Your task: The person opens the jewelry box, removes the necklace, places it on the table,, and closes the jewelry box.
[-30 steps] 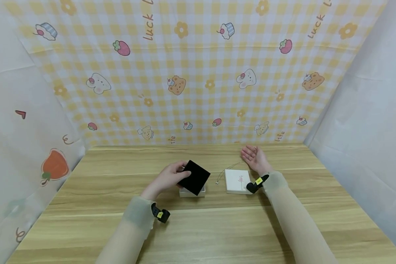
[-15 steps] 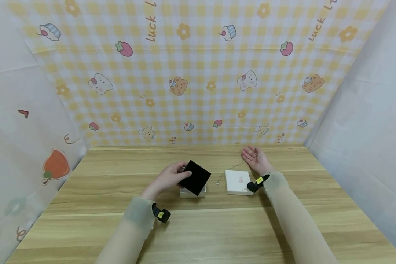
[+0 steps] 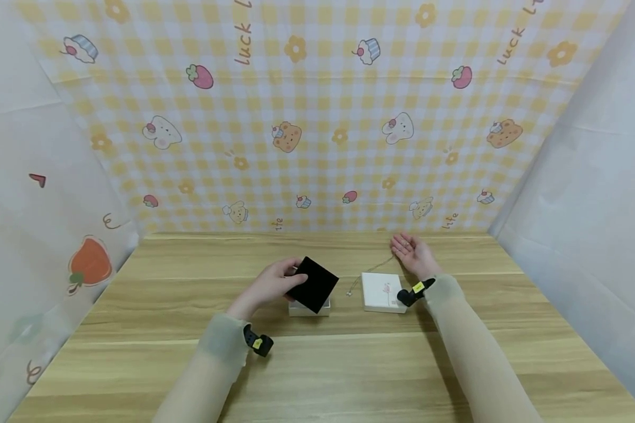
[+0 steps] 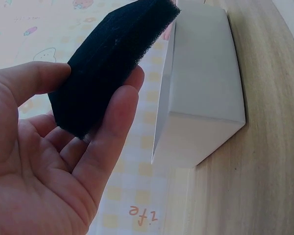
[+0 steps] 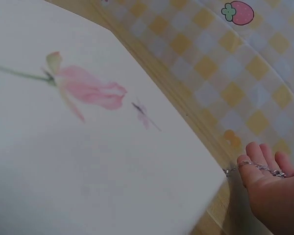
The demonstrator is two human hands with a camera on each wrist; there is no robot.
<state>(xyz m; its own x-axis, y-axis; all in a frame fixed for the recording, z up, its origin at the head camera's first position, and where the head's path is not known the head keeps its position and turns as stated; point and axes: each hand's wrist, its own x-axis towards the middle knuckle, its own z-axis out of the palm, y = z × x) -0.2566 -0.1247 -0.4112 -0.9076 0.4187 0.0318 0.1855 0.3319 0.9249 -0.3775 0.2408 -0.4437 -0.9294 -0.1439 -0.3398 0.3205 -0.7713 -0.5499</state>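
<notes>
Between thumb and fingers my left hand holds a thin square black foam pad, tilted above a small white box on the table. In the left wrist view the foam pad shows its rough edge, and the box stands beside the hand, apart from it. My right hand lies palm up near the table's back, fingers relaxed. Across those fingers runs a fine silver necklace chain. The rest of the necklace trails over the table to a small pendant.
A white box lid with a pink flower print lies between the necklace and my right wrist, partly covered by the wrist camera. A checked cloth hangs behind the wooden table.
My right hand has shifted slightly right, and the chain's end with it. The left hand and the foam pad stay in place.
</notes>
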